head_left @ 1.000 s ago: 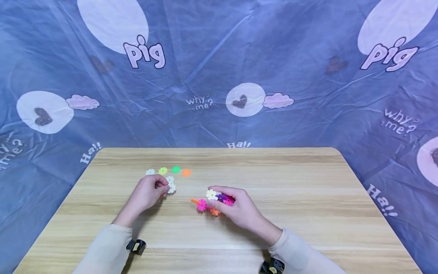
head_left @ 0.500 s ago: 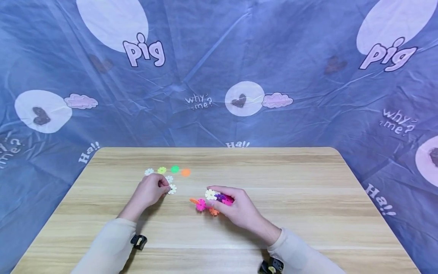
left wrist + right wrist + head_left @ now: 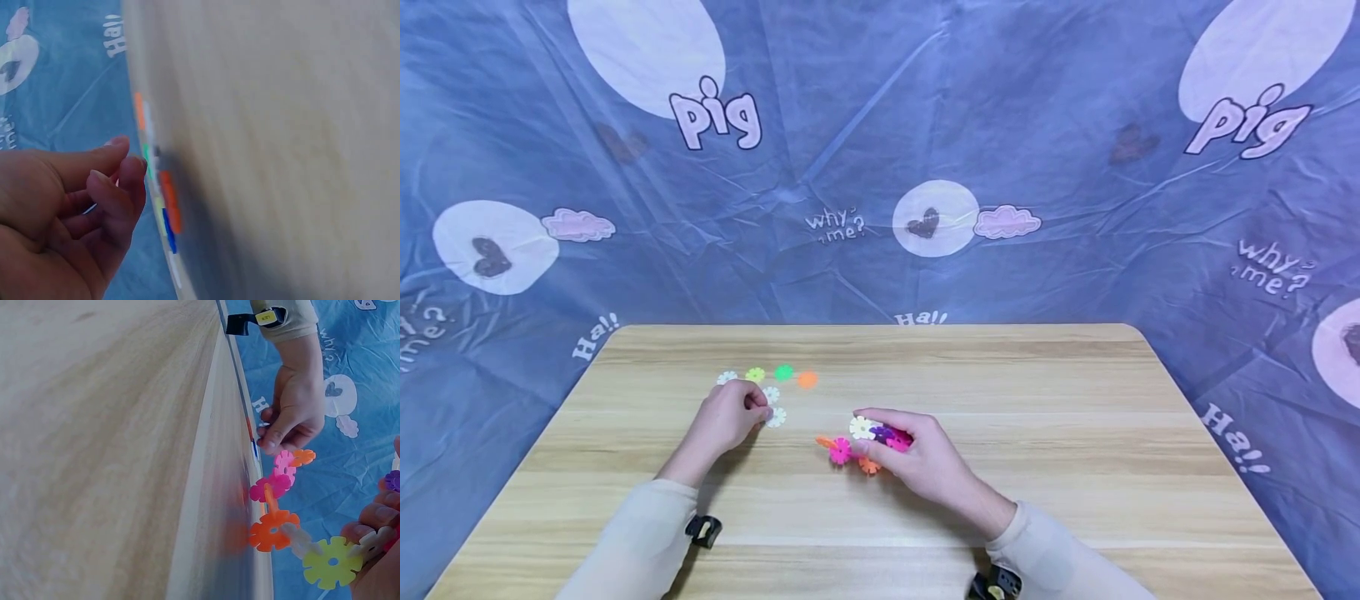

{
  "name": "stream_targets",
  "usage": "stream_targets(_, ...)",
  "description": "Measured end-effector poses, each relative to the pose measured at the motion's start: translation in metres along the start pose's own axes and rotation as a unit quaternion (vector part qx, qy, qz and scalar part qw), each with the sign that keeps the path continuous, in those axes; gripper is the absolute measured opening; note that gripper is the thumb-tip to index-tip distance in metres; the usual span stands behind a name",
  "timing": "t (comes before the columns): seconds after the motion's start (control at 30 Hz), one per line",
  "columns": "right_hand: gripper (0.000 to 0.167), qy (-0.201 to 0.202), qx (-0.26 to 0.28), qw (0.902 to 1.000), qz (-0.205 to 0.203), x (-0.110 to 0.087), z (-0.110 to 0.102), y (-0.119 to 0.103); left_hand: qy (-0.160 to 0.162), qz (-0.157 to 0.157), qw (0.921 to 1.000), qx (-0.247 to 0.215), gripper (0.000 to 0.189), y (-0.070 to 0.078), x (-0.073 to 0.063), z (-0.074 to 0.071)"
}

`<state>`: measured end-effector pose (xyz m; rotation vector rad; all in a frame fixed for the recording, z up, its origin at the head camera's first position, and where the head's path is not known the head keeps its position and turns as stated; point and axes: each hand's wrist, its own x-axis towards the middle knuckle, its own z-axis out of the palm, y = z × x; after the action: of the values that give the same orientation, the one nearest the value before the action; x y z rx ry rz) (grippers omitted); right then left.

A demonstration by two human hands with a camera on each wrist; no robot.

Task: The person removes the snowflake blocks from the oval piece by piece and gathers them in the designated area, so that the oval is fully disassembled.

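My right hand (image 3: 936, 458) grips a chain of flower-shaped interlocking discs (image 3: 840, 451), with cream, purple, pink and orange ones in sight. The right wrist view shows the chain's yellow disc (image 3: 317, 570) by the fingers and its pink and orange end stretching away. Low above loose discs, my left hand (image 3: 726, 421) has relaxed, bent fingers, nothing visible between thumb and fingers. Its fingertips are right at the edge of a white disc (image 3: 778, 417); another white disc (image 3: 772, 394) sits just behind. The left wrist view also has an orange-red disc (image 3: 170, 203) and a blue disc (image 3: 168, 230), hidden from above by the hand.
Along the back left of the wooden table (image 3: 1037, 375) lie a pale disc (image 3: 727, 377), a yellow disc (image 3: 756, 374), a green disc (image 3: 784, 372) and an orange disc (image 3: 807, 380). A blue printed cloth (image 3: 865, 158) hangs behind and beside the table.
My left hand has shifted very slightly forward and right beside the white disc, which stands a little farther from its neighbour. The right hand keeps its grip on the chain in the same place.
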<state>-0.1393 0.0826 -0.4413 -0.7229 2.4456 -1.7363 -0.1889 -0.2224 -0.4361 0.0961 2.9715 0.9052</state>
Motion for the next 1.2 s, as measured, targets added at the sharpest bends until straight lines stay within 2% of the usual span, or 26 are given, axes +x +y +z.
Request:
stream_targets(0.07,0.041,0.0,0.001,1.0,-0.001,0.0,0.0,0.0,0.002,0.006,0.9999,-0.014,0.008,0.002,-0.002,-0.001)
stream_targets(0.2,0.04,0.0,-0.003,1.0,-0.001,0.001,0.0,0.0,0.003,0.026,0.9968,-0.075,0.006,0.008,-0.008,-0.003)
stream_targets(0.3,0.04,-0.002,-0.014,0.9999,0.003,0.001,0.0,-0.002,0.003,0.051,0.9912,-0.122,0.007,0.016,-0.015,-0.004)
stream_targets(0.43,0.039,0.0,-0.021,0.9998,0.007,0.002,0.0,-0.004,0.006,0.09,0.9831,-0.16,0.007,0.03,-0.025,-0.003)
stream_targets(0.53,0.037,0.002,-0.017,0.9999,-0.002,0.002,0.0,-0.005,-0.004,0.111,0.9763,-0.185,0.008,0.041,-0.033,0.0)
stream_targets(0.67,0.036,0.004,-0.013,0.9998,-0.016,0.001,0.0,-0.005,-0.035,0.122,0.9663,-0.224,0.015,0.055,-0.042,0.007)
stream_targets(0.8,0.034,0.009,-0.008,0.9997,-0.023,0.001,0.001,-0.004,-0.066,0.144,0.9566,-0.245,0.02,0.068,-0.047,0.015)
stream_targets(0.93,0.032,0.01,-0.004,0.9995,-0.03,0.001,0.002,-0.004,-0.083,0.165,0.9496,-0.253,0.023,0.077,-0.05,0.021)
stream_targets(1.2,0.031,0.006,0.004,0.9991,-0.042,0.0,0.003,-0.004,-0.102,0.162,0.9382,-0.289,0.025,0.086,-0.051,0.028)
